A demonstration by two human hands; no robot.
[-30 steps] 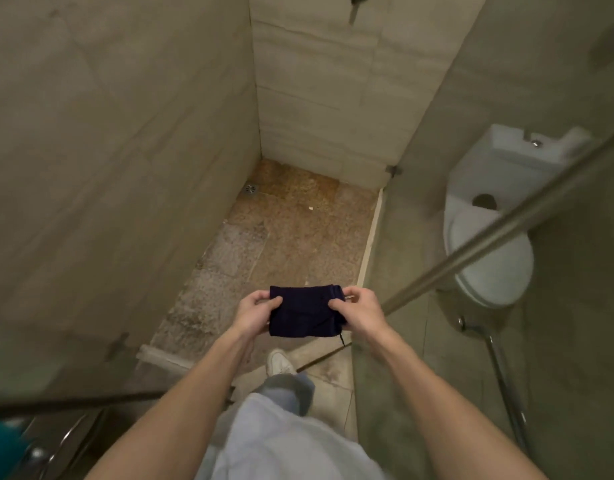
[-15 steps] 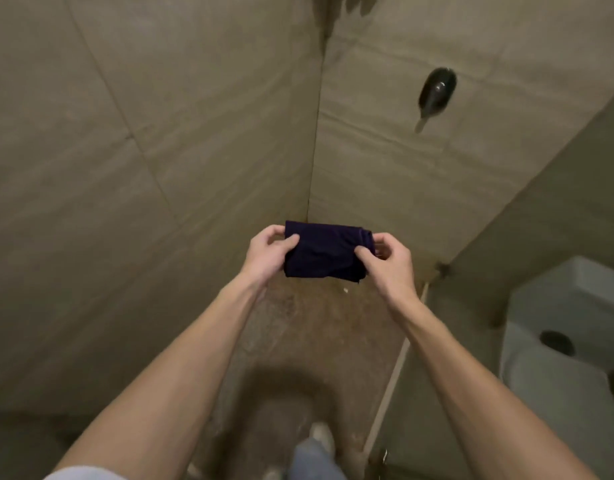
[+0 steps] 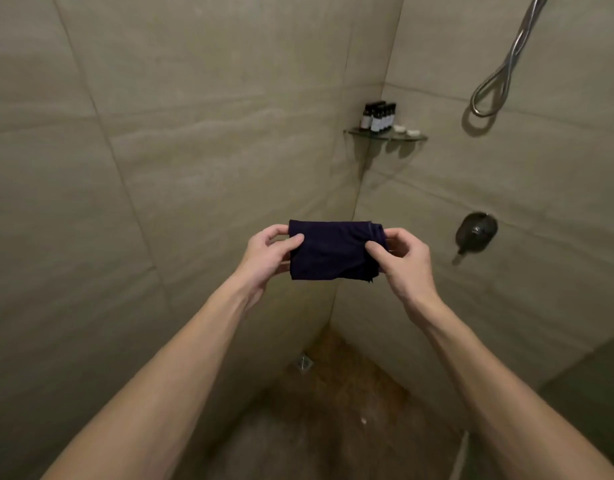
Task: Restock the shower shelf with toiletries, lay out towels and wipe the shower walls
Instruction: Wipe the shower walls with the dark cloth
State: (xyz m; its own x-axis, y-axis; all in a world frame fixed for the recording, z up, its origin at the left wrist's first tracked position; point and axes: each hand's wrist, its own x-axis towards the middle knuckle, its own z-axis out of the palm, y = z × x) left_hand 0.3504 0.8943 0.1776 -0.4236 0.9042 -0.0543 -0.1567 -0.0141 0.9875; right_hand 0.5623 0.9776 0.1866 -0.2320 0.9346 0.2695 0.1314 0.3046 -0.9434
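Both hands pinched a folded dark cloth [image 3: 333,251]: the left hand [image 3: 267,259] held its left end between thumb and curled fingers, the right hand [image 3: 402,261] its right end. The cloth's long axis ran level, left to right, in mid-air before the shower's corner. Above and right of the cloth, a glass corner shelf [image 3: 385,136] held small dark bottles [image 3: 377,116] and 2 white dishes [image 3: 406,129].

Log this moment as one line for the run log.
stage: wall wipe not begun | cloth: folded, held by left hand and right hand | shelf: bottles on it
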